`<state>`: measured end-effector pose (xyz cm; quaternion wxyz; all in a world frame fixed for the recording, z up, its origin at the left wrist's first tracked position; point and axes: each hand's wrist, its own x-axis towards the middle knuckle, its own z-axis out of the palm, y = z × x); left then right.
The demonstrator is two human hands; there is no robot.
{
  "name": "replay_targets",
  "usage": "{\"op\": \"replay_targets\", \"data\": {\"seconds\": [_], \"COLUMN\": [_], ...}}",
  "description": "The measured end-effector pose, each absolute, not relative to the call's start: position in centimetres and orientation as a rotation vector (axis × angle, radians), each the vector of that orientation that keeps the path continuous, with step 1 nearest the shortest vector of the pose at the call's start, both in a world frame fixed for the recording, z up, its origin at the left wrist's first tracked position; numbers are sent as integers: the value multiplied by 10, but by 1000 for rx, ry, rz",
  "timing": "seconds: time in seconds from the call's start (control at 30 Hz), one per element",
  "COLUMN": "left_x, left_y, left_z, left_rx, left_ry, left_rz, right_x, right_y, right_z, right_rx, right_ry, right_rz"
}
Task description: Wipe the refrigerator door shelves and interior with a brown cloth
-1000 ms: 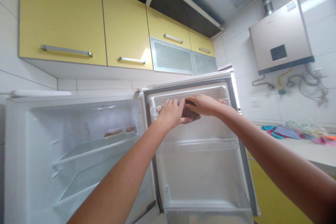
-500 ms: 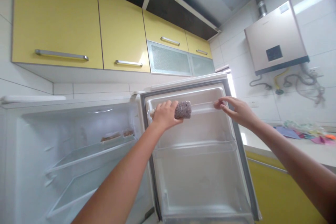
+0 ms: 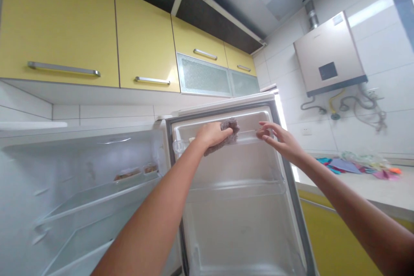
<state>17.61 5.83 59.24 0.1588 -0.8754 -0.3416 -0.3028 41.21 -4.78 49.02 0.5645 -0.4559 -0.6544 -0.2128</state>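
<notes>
My left hand (image 3: 213, 133) is closed on a grey-brown cloth (image 3: 232, 131), at the upper clear door shelf (image 3: 249, 136) of an open refrigerator. Part of the cloth hangs below my fingers; the rest is hidden behind the hand. My right hand (image 3: 274, 135) is at the right end of that same shelf, its thumb in front and some fingertips showing blurred through the clear plastic. The refrigerator door (image 3: 236, 228) stands swung out to the right, with a second clear shelf (image 3: 236, 189) lower down.
Inside the refrigerator on the left, small food packs (image 3: 127, 174) sit on a glass shelf (image 3: 97, 198). Yellow cabinets (image 3: 145, 43) and a range hood (image 3: 220, 17) hang above. Coloured cloths (image 3: 346, 165) lie on the counter (image 3: 362, 189) at right, below a water heater (image 3: 330, 51).
The cloth has gone from a compact bundle to a looser, draped shape as my left hand turned over it. My right hand stays at the shelf's end. The view has shifted slightly right.
</notes>
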Motion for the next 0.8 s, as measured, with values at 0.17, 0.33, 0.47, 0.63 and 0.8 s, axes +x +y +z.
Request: {"op": "replay_targets", "data": {"seconds": [0.17,0.33,0.47,0.63,0.8], "left_x": [228,237,224,198,148], "left_y": [26,16,23,36,62], "left_z": [589,588,587,586,584], "left_rx": [-2573,-2595,-2580,-2541,-2489], "left_ry": [-797,-649,-607,-661,-808], "left_rz": [-778,-696,-695,-699,-735], "right_x": [411,411,407,406,406], "right_y": [-46,-43,-45,-45,-39], "right_z": [487,489,489,485,480], "right_rx": [-1052,-1031,-1060,-1057,-1049], "right_ry": [-1496,-1499,-1499,-1503,-1485], "right_rz": [-591,-715,-782,-836,-861]}}
